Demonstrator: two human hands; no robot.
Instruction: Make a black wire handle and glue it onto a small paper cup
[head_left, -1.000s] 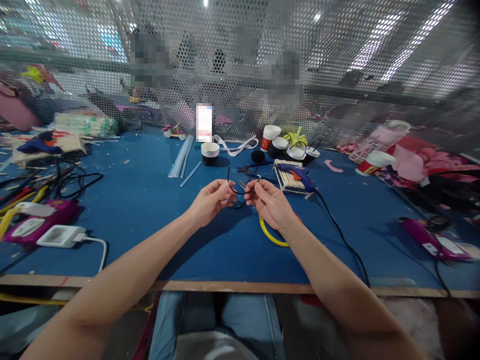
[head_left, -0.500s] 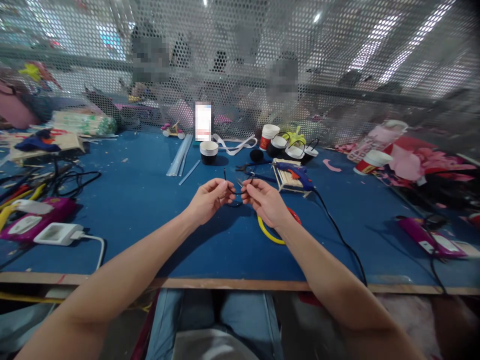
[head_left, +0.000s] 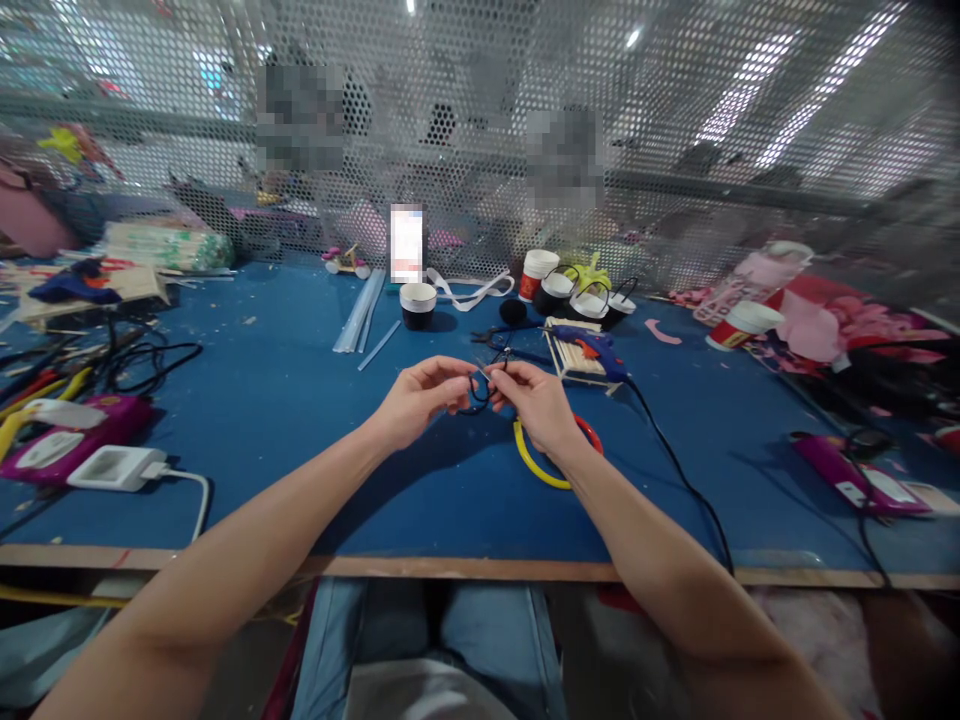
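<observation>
Over the middle of the blue table (head_left: 285,400), my left hand (head_left: 420,398) and my right hand (head_left: 531,398) meet at a thin black cord (head_left: 477,408). The cord curves in a small loop between the fingertips. My right thumb and forefinger pinch it, and a short stretch of cord sticks up beyond them. My left hand is closed at the loop's other side, thumb against fingers. Some thin pale piece shows between the fingertips, too small to name. Under my right wrist lies a yellow and red ring (head_left: 534,468), partly hidden.
Beyond my hands are pliers (head_left: 487,338) and a blue glue gun (head_left: 592,345) on a small stick rack. Behind stand a black-and-white cup (head_left: 418,306), clear strips (head_left: 360,318), and more cups (head_left: 540,275). White adapter (head_left: 118,467) and cables lie left; perforated mesh (head_left: 465,140) rises behind.
The cord has turned between my fingers: its upright end near my left hand has gone, and a stretch now rises by my right fingertips. My left fingers have shifted slightly right.
</observation>
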